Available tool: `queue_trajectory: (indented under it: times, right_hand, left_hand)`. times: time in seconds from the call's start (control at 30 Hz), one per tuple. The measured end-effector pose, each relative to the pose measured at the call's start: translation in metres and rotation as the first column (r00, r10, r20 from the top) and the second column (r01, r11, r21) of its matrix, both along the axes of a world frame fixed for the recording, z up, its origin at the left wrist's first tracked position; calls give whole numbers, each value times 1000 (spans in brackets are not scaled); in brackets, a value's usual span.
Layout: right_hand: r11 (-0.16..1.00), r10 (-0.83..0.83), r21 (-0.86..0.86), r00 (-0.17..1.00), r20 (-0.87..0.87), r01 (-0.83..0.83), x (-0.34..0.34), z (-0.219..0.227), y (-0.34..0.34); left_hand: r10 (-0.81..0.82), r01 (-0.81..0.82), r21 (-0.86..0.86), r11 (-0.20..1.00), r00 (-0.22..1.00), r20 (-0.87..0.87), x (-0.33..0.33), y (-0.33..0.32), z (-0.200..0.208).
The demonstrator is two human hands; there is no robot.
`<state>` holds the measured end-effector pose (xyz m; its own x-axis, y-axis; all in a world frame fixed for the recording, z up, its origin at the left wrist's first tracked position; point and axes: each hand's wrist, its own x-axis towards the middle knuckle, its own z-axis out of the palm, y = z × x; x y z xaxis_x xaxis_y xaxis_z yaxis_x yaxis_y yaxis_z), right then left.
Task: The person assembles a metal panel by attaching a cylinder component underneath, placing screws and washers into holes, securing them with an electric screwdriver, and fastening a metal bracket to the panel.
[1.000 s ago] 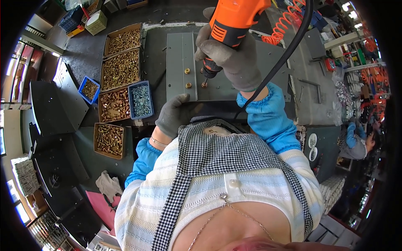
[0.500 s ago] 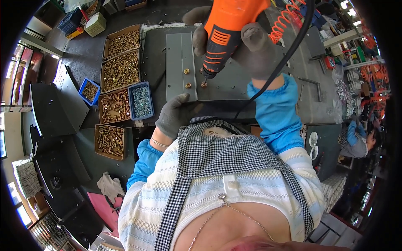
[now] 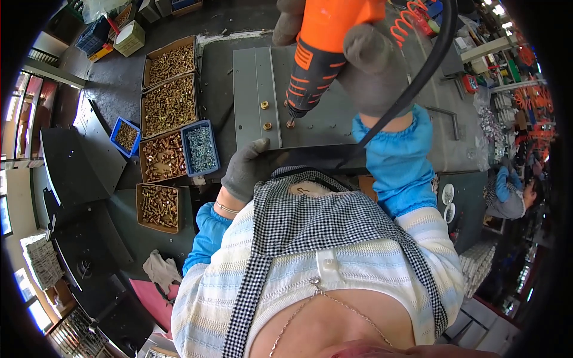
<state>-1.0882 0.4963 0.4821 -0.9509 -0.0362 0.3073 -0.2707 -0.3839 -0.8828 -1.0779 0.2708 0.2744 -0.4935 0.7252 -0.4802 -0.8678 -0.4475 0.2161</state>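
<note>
Across the left of the bench, cardboard boxes [image 3: 158, 228] of metal fasteners stand beside a blue tray [image 3: 206, 172] of small silvery parts. Next to these, the gloved left hand [image 3: 242, 173] keeps to the near edge of the grey panel [image 3: 248, 77]; one digit lies along that edge, but the others are lost in shadow, so I can't tell how far closed they are or whether they grip it. Two brass-coloured fittings [image 3: 267, 126] sit on the panel, and just to their right the orange power driver [image 3: 319, 59] stands tilted, its tip at a copper-coloured fastener [image 3: 290, 125]. The gloved right hand [image 3: 373, 65] holds the tool, digits bent around both sides; a second ago they wrapped it lower and tighter. The tip has stayed at that fastener, so the work seems fixed on the one spot. The driver's top is cut off, its body hides part of the grip, and a black cable [image 3: 412, 89] crosses the right wrist. Far right, a co-worker [image 3: 507, 194] is too small to read.
</note>
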Motion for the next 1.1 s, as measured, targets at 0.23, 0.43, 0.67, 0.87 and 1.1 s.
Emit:
queue_trajectory:
  times: [0.23,0.43,0.67,0.87,1.1]
  right_hand:
    - [991,-101,-80,992,80,107,0,0,-16]
    - [938,-347,22,938,20,346,10,-4,-30]
    - [931,-364,-9,931,-16,364,19,-11,-41]
    - [919,-387,-89,922,-26,384,27,-14,-33]
    - [895,-248,290,919,-306,338,37,-18,-14]
  left_hand:
    - [5,-5,9,1000,1000,2,-2,3,8]
    - [16,-17,-41,999,999,-34,-1,-2,5]
    - [-1,1,-60,998,1000,9,-3,-6,-2]
    - [45,-45,2,999,997,-55,-5,-5,1]
    - [-7,3,-71,997,999,-53,-1,-13,3]
